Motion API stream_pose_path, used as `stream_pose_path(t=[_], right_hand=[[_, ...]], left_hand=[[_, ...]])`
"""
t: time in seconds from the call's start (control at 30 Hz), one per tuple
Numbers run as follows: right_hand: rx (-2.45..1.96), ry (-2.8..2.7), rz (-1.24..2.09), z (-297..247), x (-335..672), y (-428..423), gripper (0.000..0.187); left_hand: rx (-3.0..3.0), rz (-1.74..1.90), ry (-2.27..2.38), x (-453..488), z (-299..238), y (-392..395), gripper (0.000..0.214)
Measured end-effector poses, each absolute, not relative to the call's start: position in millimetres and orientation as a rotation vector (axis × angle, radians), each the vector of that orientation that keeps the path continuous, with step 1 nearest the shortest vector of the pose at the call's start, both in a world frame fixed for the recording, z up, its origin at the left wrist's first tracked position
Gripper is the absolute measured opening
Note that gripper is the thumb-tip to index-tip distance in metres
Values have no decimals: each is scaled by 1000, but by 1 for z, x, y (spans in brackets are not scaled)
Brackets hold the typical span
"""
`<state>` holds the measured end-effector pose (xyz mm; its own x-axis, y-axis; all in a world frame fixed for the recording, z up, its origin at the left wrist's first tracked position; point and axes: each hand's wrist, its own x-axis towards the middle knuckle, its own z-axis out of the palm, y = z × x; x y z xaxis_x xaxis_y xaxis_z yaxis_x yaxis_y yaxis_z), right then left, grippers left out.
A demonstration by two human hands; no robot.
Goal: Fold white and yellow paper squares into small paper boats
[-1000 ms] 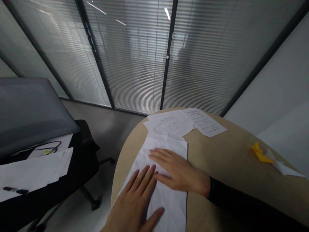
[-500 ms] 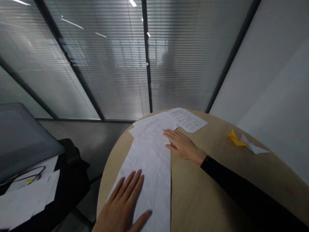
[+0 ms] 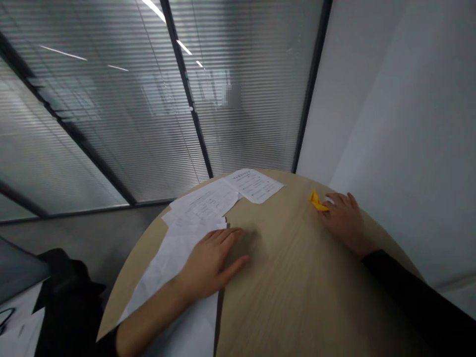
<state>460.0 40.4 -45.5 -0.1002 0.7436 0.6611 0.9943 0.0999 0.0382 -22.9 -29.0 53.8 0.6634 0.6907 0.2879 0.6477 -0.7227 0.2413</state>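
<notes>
1. Lying at 1–2 o'clock on the tabletop [image 3: 282, 287]: yellow folded paper [image 3: 318, 203], long axis roughly 10-to-4, upper tip toward 11.
2. Right hand [image 3: 344, 218]: fingers bent at it, can't tell if gripping.
3. Left hand [image 3: 210, 260]: thumb spread wide, over creased white sheets [image 3: 173, 248], axis 7-to-1.

"Where's the right hand [image 3: 344, 218] gone?"
"Off the creased white sheets [image 3: 165, 258] and well to their right, with its fingers now at the yellow folded paper [image 3: 317, 202]. It mostly hides the white folded paper [image 3: 329, 200]."
"And the left hand [image 3: 208, 260]?"
"It's moved up from the lower part of the sheets to their right edge, fingertips and thumb now past it, over the desk [image 3: 282, 277]. More of its forearm [image 3: 152, 312] has come into view."
"Anything else?"
"The black chair [image 3: 69, 297], left of the sheets, shows less now."
</notes>
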Motion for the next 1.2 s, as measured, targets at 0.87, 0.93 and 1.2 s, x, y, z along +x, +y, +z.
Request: stream_pose_path(t=[0.87, 0.93, 1.2], right_hand=[[-1104, -1594, 695, -37, 281, 8, 35], [-1120, -1608, 717, -34, 281, 6, 31], [-1030, -1729, 723, -35, 282, 5, 21]], left_hand=[[1951, 1065, 958, 19, -9, 40, 30], [1935, 1044, 959, 20, -8, 39, 32], [1807, 940, 880, 22, -11, 37, 42]])
